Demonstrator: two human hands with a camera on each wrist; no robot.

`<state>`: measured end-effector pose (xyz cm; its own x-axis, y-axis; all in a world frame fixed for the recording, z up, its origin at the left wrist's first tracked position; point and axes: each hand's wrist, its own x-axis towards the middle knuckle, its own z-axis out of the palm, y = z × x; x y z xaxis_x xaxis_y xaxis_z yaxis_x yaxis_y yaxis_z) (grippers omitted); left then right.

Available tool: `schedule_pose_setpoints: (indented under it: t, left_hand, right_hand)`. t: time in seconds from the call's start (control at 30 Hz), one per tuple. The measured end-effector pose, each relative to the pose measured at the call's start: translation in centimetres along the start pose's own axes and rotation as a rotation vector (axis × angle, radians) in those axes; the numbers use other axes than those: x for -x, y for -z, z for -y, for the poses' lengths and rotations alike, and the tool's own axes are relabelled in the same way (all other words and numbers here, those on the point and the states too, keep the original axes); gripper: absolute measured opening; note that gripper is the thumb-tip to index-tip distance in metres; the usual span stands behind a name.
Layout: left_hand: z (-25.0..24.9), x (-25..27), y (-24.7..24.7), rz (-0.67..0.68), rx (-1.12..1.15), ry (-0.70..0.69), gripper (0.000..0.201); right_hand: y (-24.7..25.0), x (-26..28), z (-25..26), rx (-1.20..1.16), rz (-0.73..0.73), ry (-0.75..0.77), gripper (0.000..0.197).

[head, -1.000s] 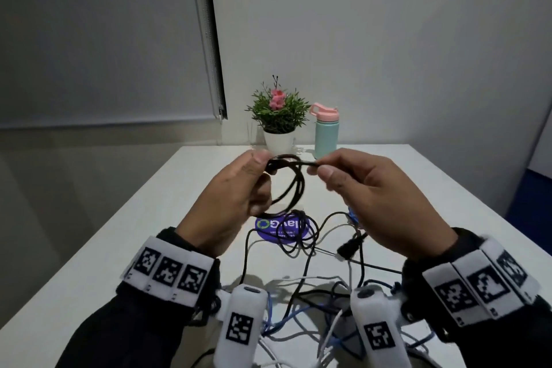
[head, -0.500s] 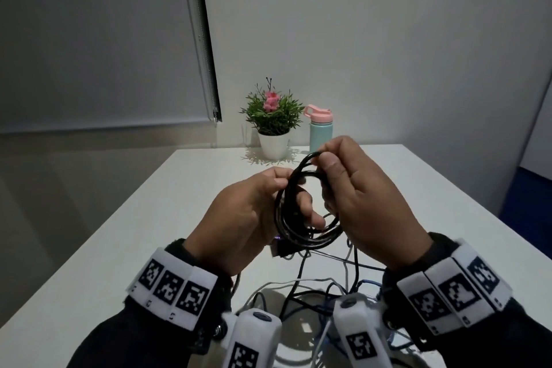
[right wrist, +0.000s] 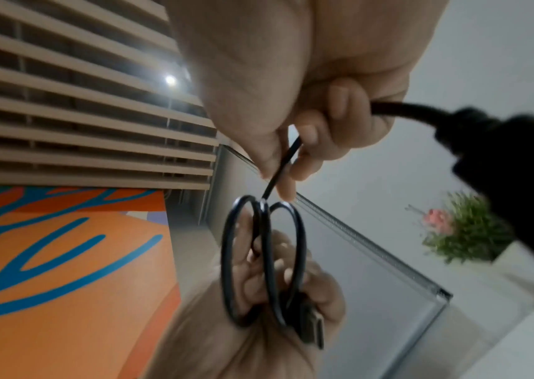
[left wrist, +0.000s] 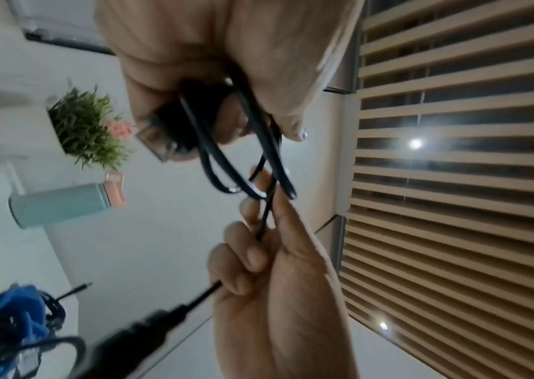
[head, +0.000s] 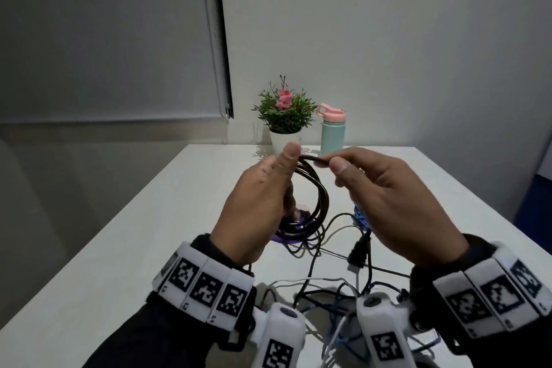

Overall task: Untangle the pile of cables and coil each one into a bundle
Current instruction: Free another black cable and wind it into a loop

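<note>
Winding the black cable, another loop going on

Head: my left hand grips the black cable coil above the tangled pile; half a second ago both hands sat lower, closer together. Wrists: my right hand pinches the free strand.

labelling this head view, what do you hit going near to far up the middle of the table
tangled cables → black coil held up by left hand and right hand → potted plant and bottle at the far edge
</note>
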<state>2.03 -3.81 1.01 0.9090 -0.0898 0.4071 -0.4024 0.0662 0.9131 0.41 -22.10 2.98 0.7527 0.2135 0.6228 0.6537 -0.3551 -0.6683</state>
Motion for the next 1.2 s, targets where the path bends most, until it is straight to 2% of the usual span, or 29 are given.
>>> schedule_pose_setpoints:
  t: [0.1, 0.2, 0.27, 0.33, 0.43, 0.53, 0.6, 0.67, 0.8, 0.9, 0.97, 1.03, 1.13, 1.2]
  left_hand:
    - [0.1, 0.0, -0.2, -0.069, 0.023, -0.039, 0.044]
    - [0.1, 0.3, -0.8, -0.064, 0.097, -0.054, 0.043]
    - [-0.1, 0.4, -1.1, 0.035, 0.282, 0.036, 0.042]
    - [-0.8, 0.4, -0.4, 0.208, 0.351, 0.16, 0.037]
    - [-1.9, 0.3, 1.4, 0.305, 0.062, 0.182, 0.028]
    - [-2.3, 0.8, 1.3, 0.338, -0.278, 0.122, 0.039]
    - [-2.3, 1.0, 0.7, 0.354, -0.565, 0.026, 0.059]
    - [-2.1, 0.8, 0.8, 0.258, -0.717, -0.058, 0.066]
    - [-1.8, 0.5, 1.2, 0.032, -0.705, -0.236, 0.055]
    - [-1.6, 0.5, 1.5, -0.038, -0.715, -0.314, 0.062]
    - [-1.7, 0.4, 1.7, -0.055, -0.709, -0.315, 0.062]
    - [-2.0, 0.1, 1.8, -0.02, -0.606, -0.231, 0.056]
    - [-2.2, 0.1, 1.6, 0.146, -0.322, -0.066, 0.04]
    - [-2.0, 0.3, 1.2, 0.189, -0.248, -0.061, 0.032]
  right_hand:
    - [-1.4, 0.4, 0.5, -0.025, 0.159, 0.004, 0.036]
    - [-1.4, 0.4, 0.6, 0.039, 0.191, 0.005, 0.035]
    - [-0.7, 0.4, 0.7, 0.102, 0.184, 0.034, 0.036]
    - [0.0, 0.3, 0.6, 0.217, 0.204, 0.062, 0.036]
    - [0.0, 0.5, 0.5, 0.504, 0.326, 0.087, 0.027]
    - [-0.6, 1.0, 0.7, 0.644, 0.395, 0.135, 0.022]
    - [-0.7, 0.9, 0.8, 0.595, 0.4, 0.149, 0.032]
    - [-0.8, 0.8, 0.9, 0.474, 0.372, 0.133, 0.041]
    - [-1.1, 0.9, 1.2, 0.273, 0.32, 0.103, 0.039]
    - [-1.2, 1.0, 0.9, 0.192, 0.278, 0.075, 0.027]
    - [-1.0, 0.8, 0.5, 0.039, 0.194, 0.027, 0.02]
    - [-0.4, 0.4, -0.1, -0.114, 0.099, -0.02, 0.012]
    - [0.3, -0.1, -0.9, -0.122, 0.02, -0.052, 0.01]
    - [0.2, -0.2, -1.1, -0.105, -0.003, -0.072, 0.011]
